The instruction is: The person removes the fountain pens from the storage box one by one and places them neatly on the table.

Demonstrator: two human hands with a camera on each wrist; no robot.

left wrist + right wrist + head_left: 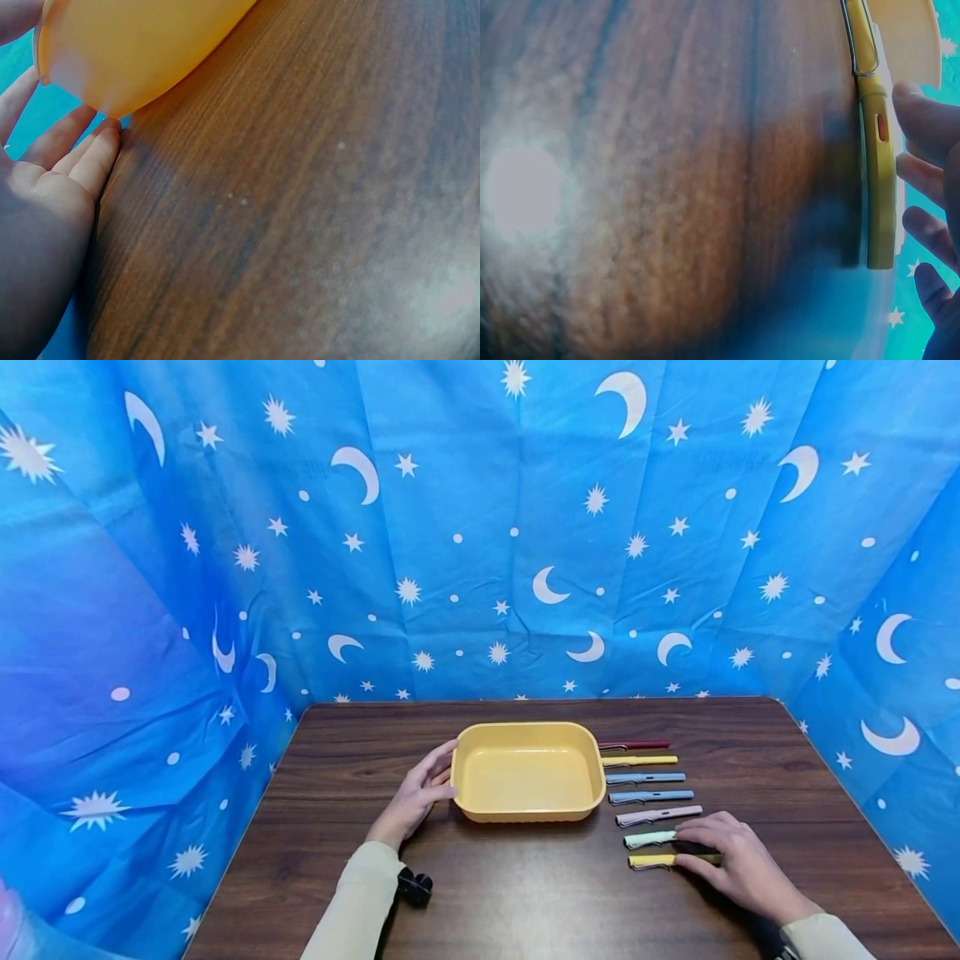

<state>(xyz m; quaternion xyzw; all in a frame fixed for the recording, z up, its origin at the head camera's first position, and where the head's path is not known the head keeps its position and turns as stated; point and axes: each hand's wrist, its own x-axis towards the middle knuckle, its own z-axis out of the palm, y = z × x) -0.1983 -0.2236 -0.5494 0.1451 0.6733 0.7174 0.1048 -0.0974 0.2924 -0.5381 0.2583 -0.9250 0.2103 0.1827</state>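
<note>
A yellow rectangular tray (525,781) stands on the table. My left hand (416,795) touches its left end, with thumb and fingers spread against the rim and outer wall. To the tray's right, several capped pens with clips lie in a column. My right hand (738,862) is over the two nearest ones, a mint pen (647,839) and a yellow pen (648,861), covering their right ends. In the right wrist view, the yellow pen (880,180) lies beside the loosely spread fingers (930,225), and no grip on it shows.
Farther back in the column are a pink pen (658,815), two blue pens, another yellow pen (641,761) and a dark red pen (637,745). The dark wooden table (510,893) meets a blue curtain (480,527) with moons and stars at its back and sides.
</note>
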